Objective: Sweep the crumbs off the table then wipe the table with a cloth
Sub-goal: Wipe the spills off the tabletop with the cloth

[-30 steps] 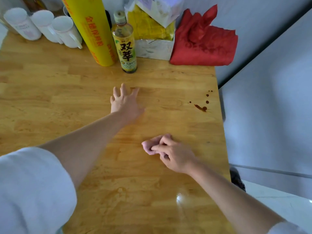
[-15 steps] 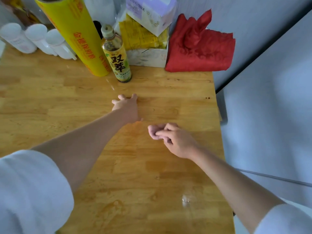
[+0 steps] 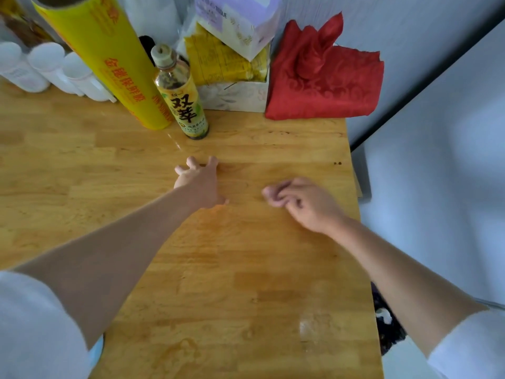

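The wooden table (image 3: 246,269) fills the view. My left hand (image 3: 198,181) lies flat on it near the middle, fingers spread, holding nothing. To its right, my right hand (image 3: 303,201) rests on the wood with its fingers curled together; nothing shows in it. Two tiny dark crumbs (image 3: 337,163) lie near the table's right edge, beyond my right hand. A red cloth (image 3: 325,83) sits bunched at the back right corner, untouched by either hand.
Along the back stand a yellow cling-film roll (image 3: 109,64), a tea bottle (image 3: 181,97), white cups (image 3: 54,67) and a tissue box (image 3: 237,26) on yellow packets. The table's right edge drops off beside a grey wall.
My right hand has slid forward and to the right across the wood. The dark spill marks seen one second ago near the right edge are gone; only two specks show now.
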A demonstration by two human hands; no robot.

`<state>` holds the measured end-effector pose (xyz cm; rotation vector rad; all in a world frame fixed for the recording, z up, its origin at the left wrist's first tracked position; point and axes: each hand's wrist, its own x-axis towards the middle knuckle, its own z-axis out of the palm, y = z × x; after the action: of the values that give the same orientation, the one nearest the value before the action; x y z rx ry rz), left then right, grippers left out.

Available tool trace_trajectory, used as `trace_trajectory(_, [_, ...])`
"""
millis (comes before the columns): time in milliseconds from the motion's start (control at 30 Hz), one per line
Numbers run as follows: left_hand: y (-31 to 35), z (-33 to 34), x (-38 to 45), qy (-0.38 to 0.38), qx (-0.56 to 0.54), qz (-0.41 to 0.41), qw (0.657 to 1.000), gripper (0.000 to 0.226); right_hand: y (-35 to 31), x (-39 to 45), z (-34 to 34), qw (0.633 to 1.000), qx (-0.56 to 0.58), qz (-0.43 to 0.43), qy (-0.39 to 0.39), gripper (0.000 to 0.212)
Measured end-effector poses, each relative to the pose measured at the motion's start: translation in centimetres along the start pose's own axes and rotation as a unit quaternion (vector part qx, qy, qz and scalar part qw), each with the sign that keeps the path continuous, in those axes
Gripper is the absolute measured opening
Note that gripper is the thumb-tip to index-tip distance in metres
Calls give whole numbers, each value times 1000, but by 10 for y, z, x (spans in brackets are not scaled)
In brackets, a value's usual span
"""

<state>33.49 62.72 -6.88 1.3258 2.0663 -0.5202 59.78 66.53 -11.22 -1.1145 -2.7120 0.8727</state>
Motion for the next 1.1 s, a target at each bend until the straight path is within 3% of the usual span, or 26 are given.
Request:
trace_trajectory(33, [-1, 0, 1, -2, 1, -2, 1000, 105, 18, 1, -15, 995, 4, 74, 68, 35])
trace_trajectory(100, [-1, 0, 1, -3, 1, -4, 1000, 104, 54, 18, -40, 950, 26, 244, 195, 33])
trace_trajectory(167, [0, 1, 1, -7, 3, -2, 1000, 102, 71, 49, -49, 915, 40, 337, 216, 36])
trace_trajectory(200, [0, -1, 1, -9, 9, -2, 1000, 102, 67, 63, -48, 917, 42, 337, 206, 37])
trace_trajectory(267, [0, -2, 2, -14, 11, -5, 1000, 101, 42, 74, -36, 953, 45, 254, 158, 34])
trace_trajectory(333, [1, -4, 2, -12, 11, -4, 1000, 100, 12, 54, -15, 993, 49, 107, 22, 29])
trace_trajectory(400, [0, -3, 1, -8, 13, -5, 1000, 99, 2, 14, -8, 993, 30, -5, -111, 27])
trace_trajectory(433, [0, -3, 1, -8, 15, -4, 1000, 99, 13, 2, -14, 993, 33, -25, -110, 29])
trace_trajectory(467, [0, -2, 1, -9, 21, -1, 1000, 99, 30, -2, -24, 997, 37, -7, -63, 31])
trace_trajectory(567, [0, -4, 1, -10, 20, -5, 1000, 98, 84, 30, -59, 970, 35, 198, 137, 38])
trace_trajectory(633, [2, -4, 0, -14, 5, -10, 1000, 98, 92, 61, -65, 947, 30, 279, 158, 39])
trace_trajectory(733, [3, -5, -1, -12, 9, -14, 1000, 98, 54, 73, -42, 972, 26, 190, 138, 37])
trace_trajectory(833, [1, -4, 0, -4, 17, -8, 1000, 98, 2, 37, -8, 998, 54, -21, -28, 35])
trace_trajectory(900, [0, -3, 1, -1, 19, -10, 1000, 98, 3, 18, -13, 991, 45, -83, -90, 33])
trace_trajectory(933, [1, -3, 2, -1, 22, -9, 1000, 98, 14, 17, -23, 996, 52, -51, -56, 34])
trace_trajectory(1000, [1, -3, 2, -4, 17, -10, 1000, 97, 45, 28, -44, 985, 40, 126, 109, 32])
trace_trajectory(1067, [0, -2, 2, -8, 8, -12, 1000, 98, 61, 47, -55, 911, 34, 345, 224, 31])
trace_trajectory(1100, [0, -2, 3, -7, 14, -11, 1000, 99, 51, 60, -48, 885, 34, 398, 240, 31])
